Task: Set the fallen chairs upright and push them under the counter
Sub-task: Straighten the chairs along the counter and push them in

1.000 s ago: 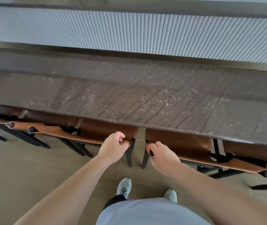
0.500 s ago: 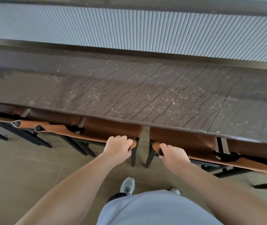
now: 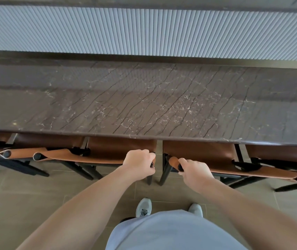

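Left hand (image 3: 139, 164) clenched round the left chair (image 3: 108, 150) backrest end, right hand (image 3: 195, 173) wrapped on the right chair (image 3: 207, 154) backrest, both upright, tucked beneath the marble counter (image 3: 144, 105).

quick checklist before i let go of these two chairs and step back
1. Left hand closed on the back corner of the left chair: ok.
2. Right hand closed on the back corner of the right chair: ok.
3. Both chairs upright: ok, legs point down to the floor.
4. Seats tucked under the counter: ok, its front edge overhangs both seats.
5. Gap between the two chairs: ok, a narrow strip of floor shows between them.
6. All legs flat on the floor: cannot tell, the front legs are hidden under the counter.
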The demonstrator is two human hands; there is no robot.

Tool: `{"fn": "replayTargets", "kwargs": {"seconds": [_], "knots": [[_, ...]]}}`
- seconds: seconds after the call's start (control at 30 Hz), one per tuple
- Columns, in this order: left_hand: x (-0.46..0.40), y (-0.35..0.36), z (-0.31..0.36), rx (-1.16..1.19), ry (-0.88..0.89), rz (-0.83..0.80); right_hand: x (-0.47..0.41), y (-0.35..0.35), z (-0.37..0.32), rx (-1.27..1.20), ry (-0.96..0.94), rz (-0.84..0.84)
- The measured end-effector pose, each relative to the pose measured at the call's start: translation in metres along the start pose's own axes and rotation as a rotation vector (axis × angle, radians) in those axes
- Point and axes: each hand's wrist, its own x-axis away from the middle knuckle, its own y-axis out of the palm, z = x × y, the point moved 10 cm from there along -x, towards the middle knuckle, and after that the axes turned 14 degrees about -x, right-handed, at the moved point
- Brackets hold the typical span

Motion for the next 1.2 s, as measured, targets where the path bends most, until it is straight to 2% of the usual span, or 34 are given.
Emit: {"fn": "replayTargets", "kwargs": {"seconds": [0.4,0.77,0.87,1.03,1.2], "knots": [[-0.002,-0.004,0.004,-0.015,0.040,-0.009,-0.001,-0.001,0.002,-0.014,0.010,-0.014],[0.006,-0.006,0.005,0.045,-0.006,-0.048,0.013,-0.011,0.010,-0.289,0.100,-0.062],[0.003,0.002,-0.007,0.277,-0.031,-0.134,0.020,-0.022,0.016,-0.462,0.166,0.022],[-0.010,-0.011,-0.018,0.961,-0.186,-0.106,0.040,-0.045,0.037,-0.878,0.325,0.264],[-0.024,-0.027,0.027,1.575,-0.294,-0.165,0.079,-0.042,0.065,-1.510,0.526,0.518]]}}
